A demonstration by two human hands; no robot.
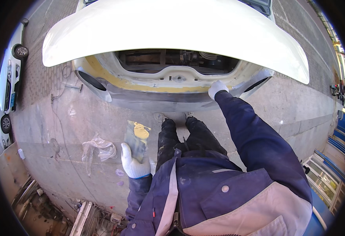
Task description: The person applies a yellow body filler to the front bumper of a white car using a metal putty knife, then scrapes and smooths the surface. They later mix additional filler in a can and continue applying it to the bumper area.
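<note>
My left hand (136, 165), in a white knit glove, grips a flat grey mixing board (134, 142) by its near end. A patch of yellow body filler (141, 131) lies on the board's far part. My right hand (218, 89), also gloved, is stretched forward to the right part of the car's rear edge, below the opening. Its fingers are closed, and what they hold is hidden. Yellow filler (98, 70) runs in a band along the car's rear body (141, 96), beside dull grey sanded areas. Above the opening stands the raised white lid (176, 31).
A crumpled clear plastic bag (99, 149) lies on the concrete left of the board. A thin hose (58, 118) trails across the ground. White cars (7, 86) stand at the far left, scrap parts (43, 204) at the lower left, and a framed panel (323, 173) at the right.
</note>
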